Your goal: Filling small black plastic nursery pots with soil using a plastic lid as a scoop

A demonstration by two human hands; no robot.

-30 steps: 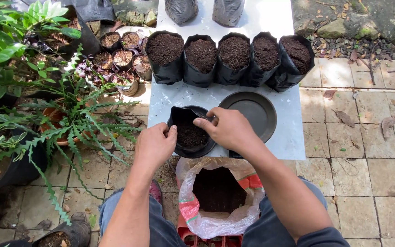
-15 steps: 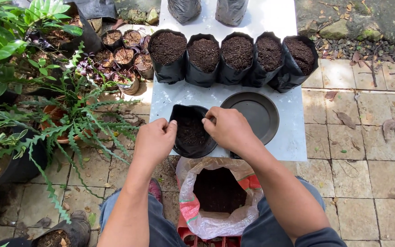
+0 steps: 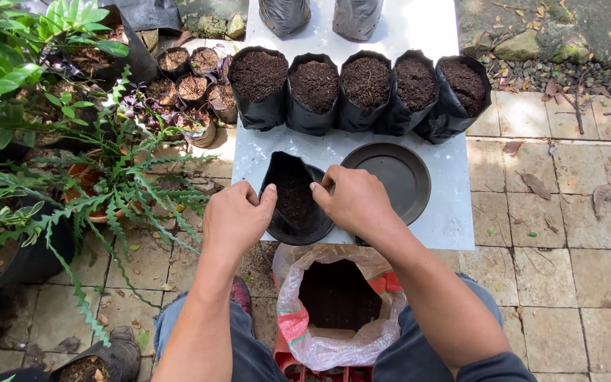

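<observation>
A black plastic grow bag point(image 3: 290, 194) partly filled with dark soil stands in a black saucer point(image 3: 305, 232) on the white board point(image 3: 433, 226). My left hand point(image 3: 235, 218) grips the bag's left rim. My right hand point(image 3: 351, 199) grips its right rim, and the two hands hold the mouth open. Between my knees sits an open plastic sack of dark soil point(image 3: 337, 301).
Several soil-filled black bags point(image 3: 362, 88) line the board's far side, two more bags point(image 3: 319, 14) behind them. An empty black saucer point(image 3: 390, 177) lies right of my hand. Ferns and small potted plants point(image 3: 107, 141) crowd the left; paving tiles point(image 3: 567, 247) are to the right.
Both hands stayed on the bag's rim. The bag's mouth has been pulled taller and narrower, and its far rim now stands up.
</observation>
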